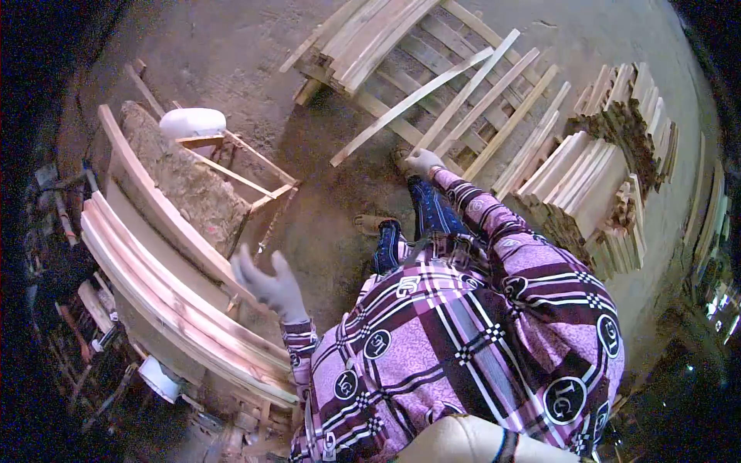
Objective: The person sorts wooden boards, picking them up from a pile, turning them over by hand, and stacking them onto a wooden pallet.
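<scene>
My left hand, in a pale glove, has its fingers spread beside a long light plank on the left; nothing is in it. My right hand, also gloved, reaches forward and down, its fingers closed at the near end of a wooden strip. That strip slants away over a slatted wooden pallet. Other strips lie across the pallet on both sides, among them a pale strip to the left and another strip to the right.
Several long boards lie along the left bench. A rough-topped stand holds a white rounded object, with a wooden frame beside it. Stacked wood pieces stand on the right; thicker boards are at the far end.
</scene>
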Tool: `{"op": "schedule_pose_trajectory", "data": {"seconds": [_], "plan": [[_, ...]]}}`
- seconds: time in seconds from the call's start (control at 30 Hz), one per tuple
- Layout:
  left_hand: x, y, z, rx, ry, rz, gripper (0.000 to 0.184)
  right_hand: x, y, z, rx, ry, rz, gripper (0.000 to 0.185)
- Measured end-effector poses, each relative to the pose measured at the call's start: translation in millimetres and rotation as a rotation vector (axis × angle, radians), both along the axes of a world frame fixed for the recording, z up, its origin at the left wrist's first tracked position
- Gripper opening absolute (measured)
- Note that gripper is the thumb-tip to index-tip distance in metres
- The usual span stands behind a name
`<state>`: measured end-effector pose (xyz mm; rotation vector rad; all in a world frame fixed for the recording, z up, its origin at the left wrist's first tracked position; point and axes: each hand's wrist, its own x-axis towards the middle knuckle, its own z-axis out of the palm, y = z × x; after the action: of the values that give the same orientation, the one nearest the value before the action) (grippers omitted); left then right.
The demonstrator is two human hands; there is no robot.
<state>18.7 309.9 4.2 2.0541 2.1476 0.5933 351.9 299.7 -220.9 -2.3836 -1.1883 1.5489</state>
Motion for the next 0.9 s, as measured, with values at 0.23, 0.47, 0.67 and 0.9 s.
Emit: {"op": "schedule_pose_trajectory", "data": {"seconds": [0.23, 0.47, 0.67, 0.9], "plan": [[65.8, 14.9, -27.4, -0.556, -0.192, -0.378, 0.045, 24.5, -31.8, -7.8, -0.201, -0.064, -0.146, 0.041], [87.7, -9.5, -65.3, -0.835, -0.425, -0.46, 0.041, 32.7, -84.1, -124.7, -0.244, -0.062, -0.411, 0.031], [82.6, -39.4, -63.9, -1.134, -0.535, -0.341, 0.04, 19.4, -23.5, -85.9, -0.338, -0.073, -0.435, 0.048], [83.9, -52.2, -57.4, -1.303, -0.537, -0.351, 0.038, -4.7, 14.9, -92.3, -0.347, -0.528, -0.93, 0.065]]}}
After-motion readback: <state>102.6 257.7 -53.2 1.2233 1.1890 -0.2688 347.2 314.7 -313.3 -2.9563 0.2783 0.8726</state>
